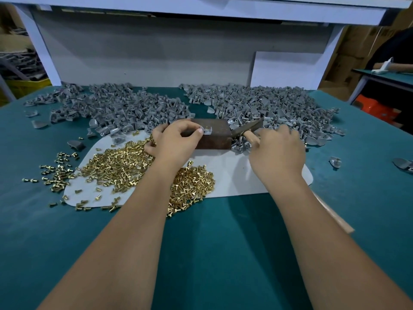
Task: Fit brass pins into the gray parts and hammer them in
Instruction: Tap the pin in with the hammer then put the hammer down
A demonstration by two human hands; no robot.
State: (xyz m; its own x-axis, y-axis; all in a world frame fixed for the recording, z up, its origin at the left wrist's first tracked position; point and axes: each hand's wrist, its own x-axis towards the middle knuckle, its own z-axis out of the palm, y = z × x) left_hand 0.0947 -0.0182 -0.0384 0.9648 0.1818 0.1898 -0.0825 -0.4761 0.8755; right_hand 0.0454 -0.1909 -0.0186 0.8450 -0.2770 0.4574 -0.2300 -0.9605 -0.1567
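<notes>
Left hand: the left hand (176, 142), at the centre of the frame, pinches a small gray part (206, 130) with thumb and forefinger, holding it on top of the block.
Held part: a brass pin (208, 128) stands in it, sticking up.
Block: a rusty brown metal block (212, 135) sits at the centre on the far edge of the pale mat (234, 175).
Right hand: the right hand (278, 151), right of centre, is curled round the wooden handle of a hammer (250, 130); the dark head lies low just right of the block, pointing to the upper right.
Brass pins: a loose heap of pins (125, 164) spreads over the left half of the mat, under and around the left forearm, with strays on the green cloth at the left.
Gray parts: two big piles lie along the back of the counter (223, 253), one pile at upper left (116, 106), the other at upper right (268, 104), reaching to the hammer and block.
Strays: a few single gray pieces lie at the right edge of the frame.
Surroundings: a white shelf frame stands behind the piles; cardboard boxes show at the upper right.
</notes>
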